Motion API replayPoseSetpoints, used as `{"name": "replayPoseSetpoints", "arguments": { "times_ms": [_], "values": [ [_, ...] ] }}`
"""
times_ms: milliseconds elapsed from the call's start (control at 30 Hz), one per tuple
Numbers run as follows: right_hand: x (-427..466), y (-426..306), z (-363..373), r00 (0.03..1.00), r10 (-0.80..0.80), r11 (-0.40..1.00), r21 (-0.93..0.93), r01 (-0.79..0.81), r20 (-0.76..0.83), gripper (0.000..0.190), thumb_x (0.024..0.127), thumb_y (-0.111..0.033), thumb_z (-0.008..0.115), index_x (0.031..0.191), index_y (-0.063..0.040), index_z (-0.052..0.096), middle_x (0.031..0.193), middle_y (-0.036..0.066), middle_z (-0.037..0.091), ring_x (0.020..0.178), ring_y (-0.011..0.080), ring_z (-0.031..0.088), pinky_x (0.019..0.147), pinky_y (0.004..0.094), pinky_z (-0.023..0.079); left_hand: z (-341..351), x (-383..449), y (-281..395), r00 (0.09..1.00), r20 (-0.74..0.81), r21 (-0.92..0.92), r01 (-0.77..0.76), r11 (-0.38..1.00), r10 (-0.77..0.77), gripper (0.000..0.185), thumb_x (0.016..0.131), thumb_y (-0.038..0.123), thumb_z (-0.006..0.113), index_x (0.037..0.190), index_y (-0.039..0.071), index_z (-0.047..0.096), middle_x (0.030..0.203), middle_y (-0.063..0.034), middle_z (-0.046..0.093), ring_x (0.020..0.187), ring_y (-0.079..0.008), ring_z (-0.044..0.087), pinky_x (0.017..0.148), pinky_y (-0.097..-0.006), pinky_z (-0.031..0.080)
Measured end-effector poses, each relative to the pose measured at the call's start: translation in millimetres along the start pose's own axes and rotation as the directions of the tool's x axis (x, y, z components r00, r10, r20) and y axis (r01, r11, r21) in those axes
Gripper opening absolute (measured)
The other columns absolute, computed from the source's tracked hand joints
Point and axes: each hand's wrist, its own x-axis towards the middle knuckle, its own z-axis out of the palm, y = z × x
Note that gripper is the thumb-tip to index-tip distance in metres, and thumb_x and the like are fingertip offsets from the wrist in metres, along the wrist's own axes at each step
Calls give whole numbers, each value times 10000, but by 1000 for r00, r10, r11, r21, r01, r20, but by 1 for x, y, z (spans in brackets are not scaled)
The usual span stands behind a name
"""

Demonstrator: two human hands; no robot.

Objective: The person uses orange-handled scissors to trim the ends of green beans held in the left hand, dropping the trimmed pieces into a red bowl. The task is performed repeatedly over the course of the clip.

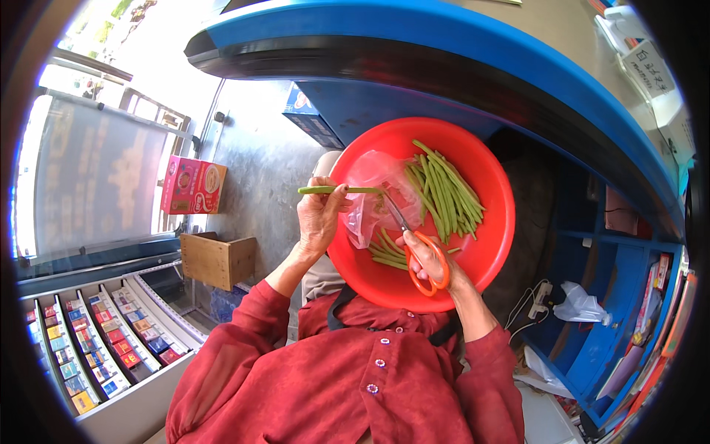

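My left hand [320,213] pinches a long green bean [355,190] that lies sideways over the rim of a red plastic basin [410,291]. In my right hand [427,256] is a pair of scissors [438,277] with orange handles. Their blades reach up to the bean's right end; whether they touch it I cannot tell. Below them, inside the basin, a clear pinkish plastic bag [363,219] holds small green scraps. A thick bunch of green beans [446,194] rests at the basin's right side. A smaller group of beans [388,252] lies nearer to me, partly under the bag.
A blue counter [388,16] curves around ahead and to the right. On the left stand a pink carton [194,186], a wooden box [216,261] and a rack of small packets [111,338]. Blue shelves [604,327] and a power strip [541,299] are at the right.
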Motion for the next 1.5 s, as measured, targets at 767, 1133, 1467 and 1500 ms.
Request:
{"name": "replayPoseSetpoints", "arguments": {
  "times_ms": [767,1133,1467,1500],
  "values": [
    [-89,52,-15,718,-449,714,269,646,-532,499,963,-357,439,1314,-7,375,666,34,491,491,64,439,466,208,392,122,22,-65,638,649,491,64,869,-414,273,840,193,594,1061,34,571,863,-120,645,764,-269,642,631,-348,519],
    [-88,50,-18,747,-441,733,280,619,-498,469,965,-345,429,1289,-6,404,650,28,486,481,65,431,454,207,385,95,-52,-80,344,712,682,-546,487,-612,361,753,309,660,1021,77,596,944,-141,622,979,-303,580,806,-435,458],
    [-88,54,-21,760,-447,751,265,605,-471,432,972,-301,420,1285,-4,400,662,26,475,486,59,413,467,202,374,85,-50,-103,260,795,603,-444,663,-549,318,689,277,696,925,73,631,863,-126,641,862,-296,611,730,-408,472],
    [-87,54,-21,767,-433,752,280,597,-474,415,974,-278,415,1299,-21,396,674,22,472,499,61,419,465,206,376,85,-49,-108,250,822,568,-440,696,-512,312,692,277,692,922,75,632,847,-127,641,835,-297,616,715,-408,477]
  ]
}}
